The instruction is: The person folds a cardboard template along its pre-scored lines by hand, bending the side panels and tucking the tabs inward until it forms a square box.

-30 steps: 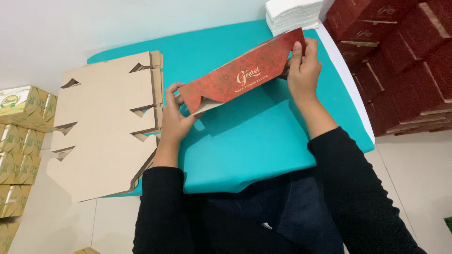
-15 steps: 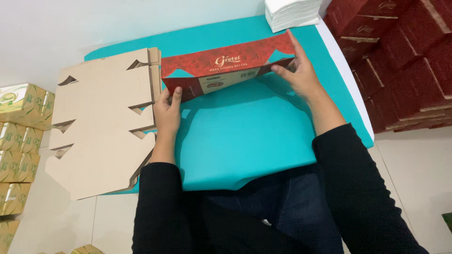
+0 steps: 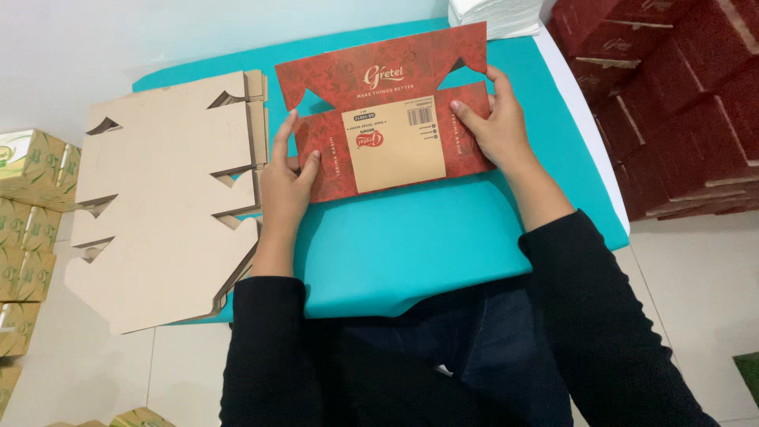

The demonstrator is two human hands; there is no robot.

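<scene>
A red printed carton blank (image 3: 387, 111) with a tan panel on its near face lies on the teal table top (image 3: 411, 245). My left hand (image 3: 286, 178) grips its left end, thumb on the red face. Its right end sits under my right hand (image 3: 486, 122), which presses there with the thumb on the near panel and fingers curled over the edge. The far red flap stands up behind the near panel. Both sleeves are black.
A stack of flat tan carton blanks (image 3: 166, 198) lies at the table's left. Folded white sheets (image 3: 494, 16) sit at the far edge. Red cartons (image 3: 672, 103) are stacked at the right, and green and yellow boxes (image 3: 28, 205) stand at the left.
The red carton was held up by both ends and turned; now it rests on the table with the tan panel facing up and both hands pressing its ends.
</scene>
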